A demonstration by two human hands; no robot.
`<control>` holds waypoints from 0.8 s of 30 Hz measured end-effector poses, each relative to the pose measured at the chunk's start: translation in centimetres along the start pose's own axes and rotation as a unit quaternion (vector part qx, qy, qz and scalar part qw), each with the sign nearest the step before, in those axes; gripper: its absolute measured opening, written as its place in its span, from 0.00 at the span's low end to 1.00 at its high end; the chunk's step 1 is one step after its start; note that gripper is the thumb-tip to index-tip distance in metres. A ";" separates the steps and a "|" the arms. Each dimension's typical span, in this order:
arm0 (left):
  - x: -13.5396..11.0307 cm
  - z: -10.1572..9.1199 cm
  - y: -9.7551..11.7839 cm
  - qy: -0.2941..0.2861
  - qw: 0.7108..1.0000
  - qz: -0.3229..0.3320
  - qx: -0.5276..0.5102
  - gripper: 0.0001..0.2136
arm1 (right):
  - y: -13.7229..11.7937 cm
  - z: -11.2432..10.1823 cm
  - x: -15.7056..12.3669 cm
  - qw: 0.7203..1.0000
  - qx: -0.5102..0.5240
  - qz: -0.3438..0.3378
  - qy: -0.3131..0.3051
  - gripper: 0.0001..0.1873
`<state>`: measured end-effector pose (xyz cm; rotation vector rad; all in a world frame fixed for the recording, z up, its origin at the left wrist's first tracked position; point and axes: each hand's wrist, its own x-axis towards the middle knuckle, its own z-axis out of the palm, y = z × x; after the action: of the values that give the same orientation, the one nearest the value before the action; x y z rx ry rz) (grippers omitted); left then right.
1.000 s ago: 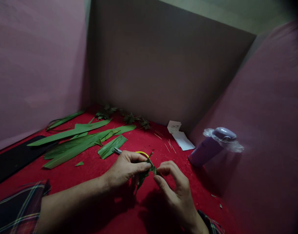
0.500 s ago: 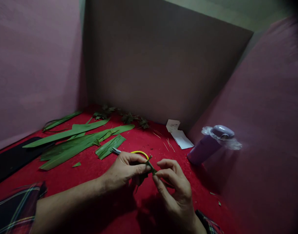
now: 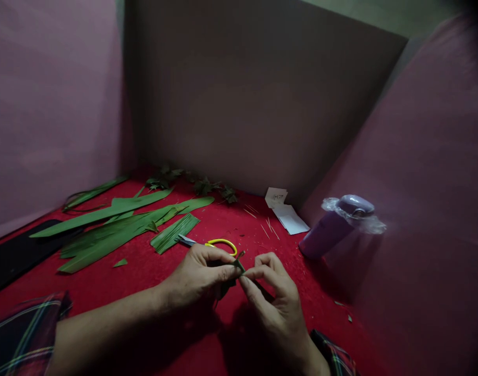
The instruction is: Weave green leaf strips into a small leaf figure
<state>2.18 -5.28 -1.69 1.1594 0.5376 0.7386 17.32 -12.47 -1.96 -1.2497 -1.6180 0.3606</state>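
Observation:
Between thumb and fingers, my left hand [image 3: 207, 271] pinches a small dark green leaf [image 3: 239, 264] that is folded or crumpled. My right hand [image 3: 272, 292] grips the same leaf's right end with thumb and index finger; the fingertips of both hands nearly meet. Much of the leaf is hidden by the fingers. Just beyond my left hand, scissors with yellow handles [image 3: 222, 241] lie on the red cloth [image 3: 239, 219], partly covered by the hand. Their blade tips rest at a cut piece of broad green leaf [image 3: 175, 233].
Long green leaves [image 3: 117, 230] lie at the left, near a dark flat board [image 3: 27, 253]. Lobed leaves [image 3: 203, 185] sit along the back wall. Toothpicks [image 3: 270, 228] and white paper [image 3: 289, 218] lie right of centre, beside a purple bottle [image 3: 329, 232] with plastic wrap.
My right hand has moved slightly left, bringing its fingertips closer to my left hand at the leaf. The view has shifted a little; the things on the cloth look unmoved.

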 end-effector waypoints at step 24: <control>0.7 -1.1 0.2 -0.024 0.992 -0.079 0.096 0.14 | -0.7 -0.4 1.1 0.877 0.351 0.316 -0.085 0.11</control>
<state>1.77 -4.01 -1.89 1.2938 0.6636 0.5296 17.28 -11.92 -0.67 -1.1405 -0.9955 1.3682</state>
